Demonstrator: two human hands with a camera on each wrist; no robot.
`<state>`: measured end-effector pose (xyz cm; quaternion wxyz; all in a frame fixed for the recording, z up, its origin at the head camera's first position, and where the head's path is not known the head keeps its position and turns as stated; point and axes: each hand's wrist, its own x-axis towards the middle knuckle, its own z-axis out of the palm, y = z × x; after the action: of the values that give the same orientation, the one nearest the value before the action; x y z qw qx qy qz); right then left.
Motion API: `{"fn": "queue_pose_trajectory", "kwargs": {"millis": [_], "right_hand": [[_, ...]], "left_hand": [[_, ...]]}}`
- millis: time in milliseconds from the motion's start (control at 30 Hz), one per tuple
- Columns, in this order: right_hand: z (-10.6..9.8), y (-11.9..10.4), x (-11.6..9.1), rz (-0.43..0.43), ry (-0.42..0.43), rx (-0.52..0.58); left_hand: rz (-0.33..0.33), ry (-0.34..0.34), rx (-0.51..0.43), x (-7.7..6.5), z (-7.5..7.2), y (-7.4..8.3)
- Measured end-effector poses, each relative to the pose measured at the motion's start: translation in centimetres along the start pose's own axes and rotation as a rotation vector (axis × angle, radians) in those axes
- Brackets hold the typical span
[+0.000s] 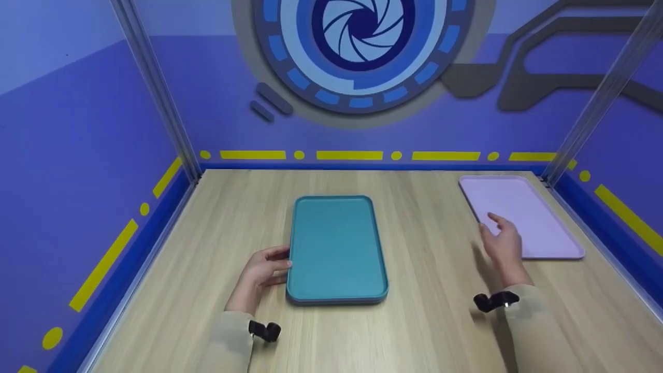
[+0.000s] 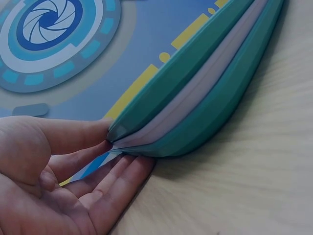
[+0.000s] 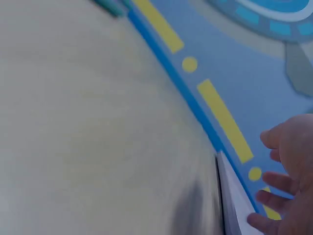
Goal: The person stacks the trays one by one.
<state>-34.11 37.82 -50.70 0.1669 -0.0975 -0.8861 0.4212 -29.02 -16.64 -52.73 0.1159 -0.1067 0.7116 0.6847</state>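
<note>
In the middle of the table lies a stack of trays, with a teal one on top. The left wrist view shows a pale pink tray between the upper green tray and a lower green one. My left hand grips the stack's left edge. Its thumb is at the top rim, and its fingertips are at the lower tray's side. At the right, my right hand has relaxed, parted fingers, holds nothing, and overlaps the left side of a lilac tray.
The wooden table is bounded by a purple back wall and side walls. Metal posts stand at the rear corners. Each wrist carries a small black camera mount.
</note>
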Motion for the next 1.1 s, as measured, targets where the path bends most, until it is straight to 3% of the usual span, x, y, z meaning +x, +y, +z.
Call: {"fn": "queue_pose_trajectory", "kwargs": {"millis": [100, 200, 467, 667, 867, 1100], "right_hand": [[-0.8, 1.6, 0.7, -0.075, 0.011, -0.108], [-1.2, 3.1, 1.2, -0.116, -0.057, -0.215], [-1.3, 4.9, 1.6, -0.029, -0.350, -0.462], [-1.5, 4.4, 1.8, 0.028, -0.455, -0.505], [-1.2, 3.3, 1.0, 0.029, -0.472, -0.527], [0.9, 1.3, -1.1, 0.047, -0.469, -0.519]], "left_hand": [[-0.007, 0.001, -0.001, 0.0, -0.1, 0.0], [-0.009, 0.006, -0.002, -0.1, -0.1, 0.1], [-0.009, 0.009, 0.011, 0.0, -0.1, 0.0], [0.014, 0.005, -0.003, 0.1, 0.1, -0.1], [0.023, 0.005, 0.004, 0.1, 0.1, -0.1], [0.011, 0.008, 0.003, -0.1, 0.0, -0.1]]}}
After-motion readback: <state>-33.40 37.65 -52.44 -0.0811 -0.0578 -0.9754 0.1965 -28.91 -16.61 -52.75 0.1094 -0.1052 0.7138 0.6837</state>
